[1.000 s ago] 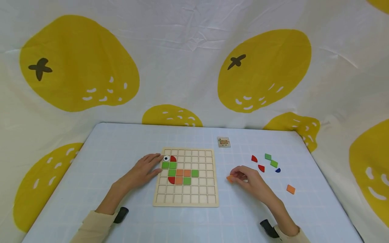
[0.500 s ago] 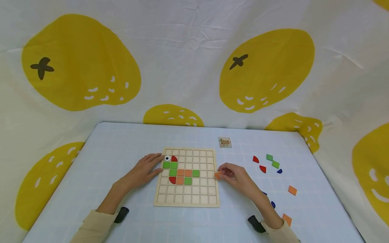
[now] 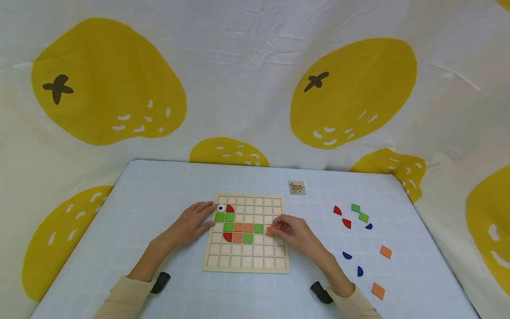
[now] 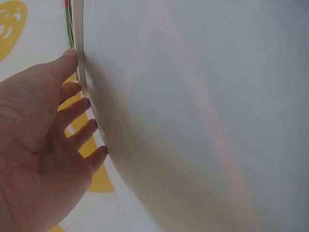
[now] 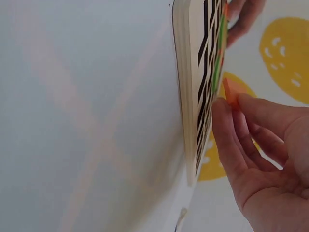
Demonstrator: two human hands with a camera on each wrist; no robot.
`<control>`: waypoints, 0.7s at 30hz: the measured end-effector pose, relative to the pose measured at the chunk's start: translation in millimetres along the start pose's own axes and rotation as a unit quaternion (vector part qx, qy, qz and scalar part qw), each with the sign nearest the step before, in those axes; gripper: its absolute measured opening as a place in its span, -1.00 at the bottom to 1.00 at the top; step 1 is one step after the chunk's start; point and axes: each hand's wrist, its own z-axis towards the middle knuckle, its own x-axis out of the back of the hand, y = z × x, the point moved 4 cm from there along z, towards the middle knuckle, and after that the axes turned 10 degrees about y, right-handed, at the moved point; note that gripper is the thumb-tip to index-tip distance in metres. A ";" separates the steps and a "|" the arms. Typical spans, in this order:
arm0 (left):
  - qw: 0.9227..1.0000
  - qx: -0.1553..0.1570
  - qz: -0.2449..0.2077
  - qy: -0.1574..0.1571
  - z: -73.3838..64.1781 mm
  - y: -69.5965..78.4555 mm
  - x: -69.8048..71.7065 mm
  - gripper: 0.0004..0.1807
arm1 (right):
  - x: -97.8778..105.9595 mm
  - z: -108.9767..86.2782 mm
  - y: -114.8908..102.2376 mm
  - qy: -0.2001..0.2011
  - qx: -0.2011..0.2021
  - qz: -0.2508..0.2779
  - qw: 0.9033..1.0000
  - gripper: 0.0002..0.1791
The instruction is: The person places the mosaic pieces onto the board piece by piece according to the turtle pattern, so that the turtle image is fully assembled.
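Note:
A wooden grid board (image 3: 247, 263) lies mid-table with a figure of flat tiles in its cells: a white eye tile (image 3: 221, 208), red quarter-rounds (image 3: 230, 208), green squares (image 3: 229, 217) and orange squares (image 3: 238, 227). My right hand (image 3: 295, 232) pinches an orange square tile (image 3: 271, 230) between thumb and fingers, over the board just right of the rightmost green square. In the right wrist view, the pinched tile (image 5: 231, 93) stands tilted close to the board's surface. At the board's left edge rests my left hand (image 3: 189, 226), fingers relaxed, fingertips touching the rim, as the left wrist view also shows.
Loose tiles lie on the right: red pieces (image 3: 346, 223), green squares (image 3: 363, 217), blue half-rounds (image 3: 347, 255) and orange squares (image 3: 378, 291). A small pattern card (image 3: 297, 187) sits behind the board's right corner. A white curtain with yellow fruit prints (image 3: 354, 93) hangs behind the table.
My right hand has carried the orange tile leftward from the table beside the board to over its right-hand cells. The left hand has stayed at the board's edge.

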 end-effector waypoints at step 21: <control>1.000 -0.010 -0.006 0.007 -0.4 3.6 1.7 -0.37 | -30.0 5.9 -9.3 -0.055 0.005 0.004 0.998 -0.93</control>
